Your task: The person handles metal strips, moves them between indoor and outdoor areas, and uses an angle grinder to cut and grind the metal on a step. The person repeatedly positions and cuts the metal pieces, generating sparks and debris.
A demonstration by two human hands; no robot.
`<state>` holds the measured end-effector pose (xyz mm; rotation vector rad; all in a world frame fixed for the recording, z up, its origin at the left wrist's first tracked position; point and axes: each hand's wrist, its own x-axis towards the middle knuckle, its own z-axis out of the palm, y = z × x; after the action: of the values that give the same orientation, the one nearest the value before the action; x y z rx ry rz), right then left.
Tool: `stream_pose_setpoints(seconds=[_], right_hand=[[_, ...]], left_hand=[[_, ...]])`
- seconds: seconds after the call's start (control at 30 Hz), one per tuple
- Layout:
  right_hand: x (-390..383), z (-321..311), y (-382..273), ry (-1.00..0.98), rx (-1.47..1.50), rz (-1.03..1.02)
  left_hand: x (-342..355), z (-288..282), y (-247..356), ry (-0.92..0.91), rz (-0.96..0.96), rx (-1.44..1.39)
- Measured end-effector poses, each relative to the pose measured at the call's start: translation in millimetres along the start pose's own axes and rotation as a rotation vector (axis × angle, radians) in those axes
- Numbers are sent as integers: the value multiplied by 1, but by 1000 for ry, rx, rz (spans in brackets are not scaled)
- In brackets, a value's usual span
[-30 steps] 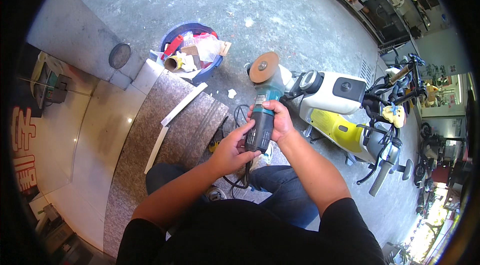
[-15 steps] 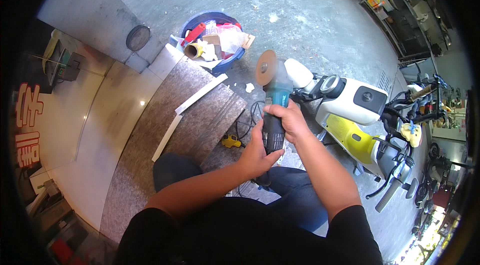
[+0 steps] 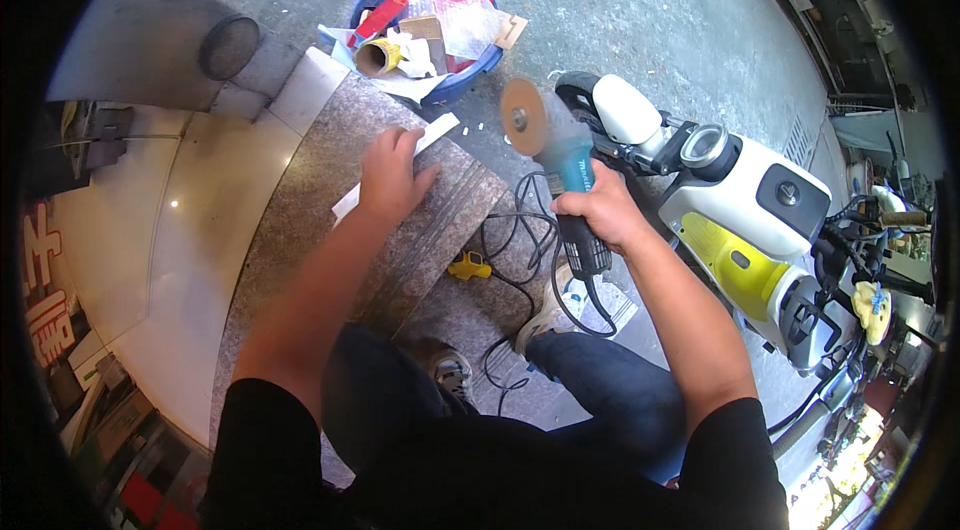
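Note:
My right hand (image 3: pixel 605 213) is wrapped around the teal and black body of an angle grinder (image 3: pixel 575 175). Its tan cutting disc (image 3: pixel 522 117) points away from me, in the air beyond the edge of a brown mottled slab (image 3: pixel 465 180). On that slab lies a narrow white strip (image 3: pixel 438 132). Over the strip rests my left hand (image 3: pixel 392 173), thumb apart from the fingers; it hides the strip's middle. A black cord (image 3: pixel 598 315) runs from the grinder's rear end down beside my shoe.
Beyond the slab stands a blue tub (image 3: pixel 465 85) full of scraps and a cardboard tube. A white and yellow electric scooter (image 3: pixel 745 195) stands close on my right. A yellow plug or connector (image 3: pixel 470 266) sits by the slab's edge, among cord loops. White tiles (image 3: pixel 200 190) extend on the left.
My left hand has let go of the grinder and moved left onto the white strip. The right hand, now holding the grinder alone, has shifted slightly right. The view has moved too.

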<state>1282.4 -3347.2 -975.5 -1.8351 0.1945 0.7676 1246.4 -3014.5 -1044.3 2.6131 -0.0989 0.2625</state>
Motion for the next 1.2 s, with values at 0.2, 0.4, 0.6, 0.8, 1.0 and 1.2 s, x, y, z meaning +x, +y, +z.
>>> stream_pose_setpoints(seconds=[0.2,0.4,0.6,0.8,1.0,1.2], right_hand=[[10,10,-25,-9,-242,-33],[31,30,-44,-29,-303,13],[42,55,-48,-8,-210,-28],[53,61,-40,-9,-126,43],[44,69,-44,23,-229,-28],[37,75,-43,33,-175,37]], left_hand=[[27,19,-43,-130,4,-206],[36,5,-67,-129,213,-162],[37,9,-63,-26,233,10],[36,9,-64,-7,251,-19],[20,16,-58,20,167,-66],[15,23,-61,14,133,-86]])
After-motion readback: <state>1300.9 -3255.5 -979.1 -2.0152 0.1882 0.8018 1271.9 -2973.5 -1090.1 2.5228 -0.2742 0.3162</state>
